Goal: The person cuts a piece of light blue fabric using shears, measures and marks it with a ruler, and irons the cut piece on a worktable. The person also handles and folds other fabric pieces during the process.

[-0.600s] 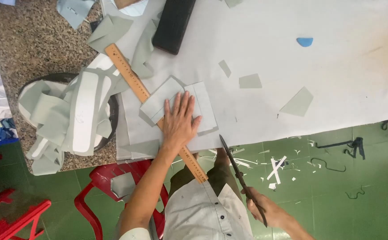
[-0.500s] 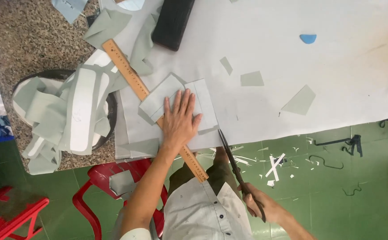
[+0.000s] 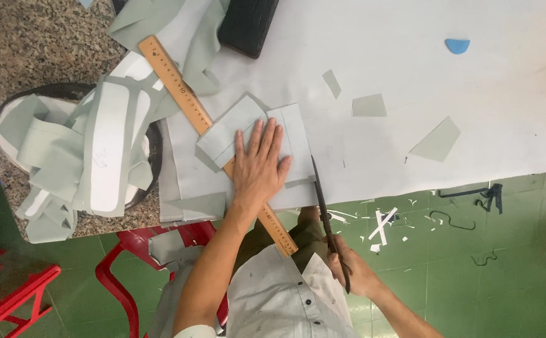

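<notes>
Two hands busy near the middle of the frame. Left hand (image 3: pixel 259 164) pressed flat, fingers spread, on a stack of pale grey-green fabric pieces (image 3: pixel 267 134) lying on the white sheet (image 3: pixel 411 81) over the desk, palm also crossing a wooden ruler (image 3: pixel 191 103) running diagonally from upper left down to the desk edge and past it. Right hand (image 3: pixel 354 272) down at lower centre, clenched around the handles of long dark scissors (image 3: pixel 323 209), blades pointing up the frame with the tip touching the right edge of the fabric stack; hard to tell how far apart the blades stand.

Plenty of other stuff around: three small fabric scraps (image 3: pixel 436 141) scattered on the sheet right of centre, a little blue chalk (image 3: pixel 457 45) at upper right, a black case (image 3: pixel 248 22) at the top edge. Over on the left, a round tray (image 3: pixel 154 147) heaped with long fabric strips (image 3: pixel 91 156), sitting on the speckled stone part of the desk (image 3: pixel 29 44). Below the desk edge, green floor (image 3: pixel 511 263) littered with white snippets and dark threads, plus red stools (image 3: pixel 116 275) at lower left.
</notes>
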